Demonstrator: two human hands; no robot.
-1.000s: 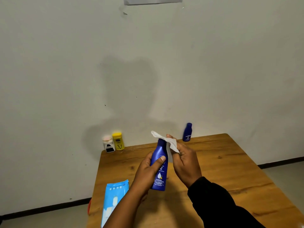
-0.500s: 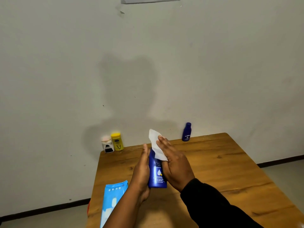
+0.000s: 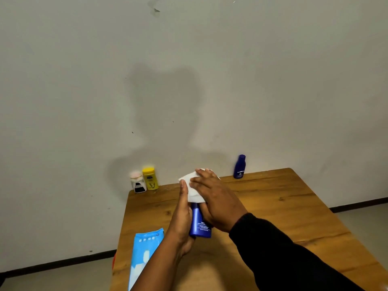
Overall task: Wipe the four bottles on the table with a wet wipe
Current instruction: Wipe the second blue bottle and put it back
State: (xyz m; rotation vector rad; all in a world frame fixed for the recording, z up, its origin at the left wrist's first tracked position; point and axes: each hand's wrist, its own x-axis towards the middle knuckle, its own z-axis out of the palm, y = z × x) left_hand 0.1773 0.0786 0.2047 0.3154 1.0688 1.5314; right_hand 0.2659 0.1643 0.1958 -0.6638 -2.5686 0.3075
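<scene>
You held the tall dark-blue plastic lotion bottle (image 3: 199, 222) upright above the wooden surface (image 3: 273, 208), your left hand (image 3: 182, 215) bracing its side, fingers together, so it stayed steady. Your right hand (image 3: 216, 202) clamped the white wet wipe (image 3: 192, 189) over its top. The small blue bottle (image 3: 239, 166), yellow bottle (image 3: 150, 178) and white jar (image 3: 137, 182) stood by the wall, well apart from the wiping.

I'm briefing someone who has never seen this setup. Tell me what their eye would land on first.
First, the two hands in the middle: the left hand holds a blue bottle above the wooden table, while the right hand presses a white wipe over its top. Next, the wipe pack at the table's near left edge. Then the bottles along the wall: a white one beside a yellow one on the left, a small blue one on the right.
</scene>
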